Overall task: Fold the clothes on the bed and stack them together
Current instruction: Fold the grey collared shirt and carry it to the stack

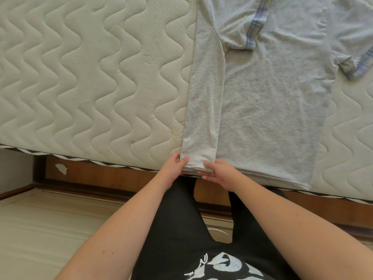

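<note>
Black clothing with a white printed pattern [218, 265] fills the near foreground, worn by a person standing on a pale wood-look floor [40, 229] at the side of a bed. Both bare forearms reach forward to the mattress edge. The left hand [173, 168] pinches the near left corner of a folded-over strip of a light grey short-sleeved T-shirt [272, 98], thumb on top and fingers curled beneath. The right hand [219, 174] grips the same hem just beside it, thumb lying on the cloth and fingers curled under the edge. The shirt lies flat on the cream quilted mattress [80, 77], its hem overhanging the brown wooden bed frame [121, 176]. Its left side is folded inward along its length, and farther up, the sleeves with blue plaid cuffs [256, 27] lie across the body.
</note>
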A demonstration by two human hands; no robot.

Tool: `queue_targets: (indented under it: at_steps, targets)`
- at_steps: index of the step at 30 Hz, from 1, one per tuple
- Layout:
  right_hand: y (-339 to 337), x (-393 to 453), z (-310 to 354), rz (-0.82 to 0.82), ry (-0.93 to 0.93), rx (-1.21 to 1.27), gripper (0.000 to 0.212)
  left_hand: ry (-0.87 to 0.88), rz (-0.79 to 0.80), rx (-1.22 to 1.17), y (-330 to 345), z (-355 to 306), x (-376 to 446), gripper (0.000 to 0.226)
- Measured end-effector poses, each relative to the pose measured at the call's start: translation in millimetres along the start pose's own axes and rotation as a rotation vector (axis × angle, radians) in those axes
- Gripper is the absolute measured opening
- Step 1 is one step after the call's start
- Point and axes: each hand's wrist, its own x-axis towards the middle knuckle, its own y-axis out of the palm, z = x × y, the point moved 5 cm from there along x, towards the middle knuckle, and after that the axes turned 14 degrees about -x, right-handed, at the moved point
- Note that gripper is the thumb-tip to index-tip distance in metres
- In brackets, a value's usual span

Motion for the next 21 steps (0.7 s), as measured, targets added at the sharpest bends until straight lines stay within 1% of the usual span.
queue_targets:
  at_steps: [1,3,5,6,7,8,9,11,12,13,15,17,19,21]
  targets:
    - [1,-2,1,-0.011,-0.003,0.064,0.027,0.015,0.006,-0.017,0,0,-3,0.032]
    - [1,-5,7,-0.03,-0.036,0.108,0.027,0.047,0.119,-0.004,0,3,-10,0.067]
    - [2,-9,13,-0.012,-0.08,0.1,0.028,0.062,0.256,0.174,1,8,-20,0.104]
    - [3,-12,16,0.01,-0.095,0.1,0.028,0.084,0.274,0.279,2,9,-24,0.114]
    - [5,-14,19,0.043,-0.105,0.104,0.027,0.129,0.244,0.368,4,7,-28,0.118]
    - [8,-16,21,0.081,-0.113,0.109,0.026,0.197,0.175,0.431,7,3,-30,0.118]
    - [10,-18,23,0.112,-0.122,0.107,0.026,0.269,0.077,0.473,9,-2,-32,0.112]
    - [11,-18,24,0.128,-0.138,0.057,0.026,0.365,-0.159,0.516,9,-10,-36,0.087]
    - [9,-18,24,0.107,-0.147,0.001,0.026,0.38,-0.262,0.538,8,-12,-38,0.073]
    - [6,-16,23,0.061,-0.157,-0.091,0.025,0.38,-0.335,0.577,6,-12,-39,0.064]
    - [-3,-12,19,-0.075,-0.173,-0.341,0.023,0.364,-0.394,0.722,3,-12,-41,0.059]
    - [-8,-6,15,-0.194,-0.172,-0.501,0.02,0.343,-0.396,0.883,0,-11,-41,0.051]
    - [-10,0,9,-0.273,-0.15,-0.586,0.015,0.329,-0.386,1.013,-1,-10,-38,0.034]
    - [-12,5,6,-0.328,-0.105,-0.731,0.019,0.319,-0.378,1.124,1,-8,-34,0.019]
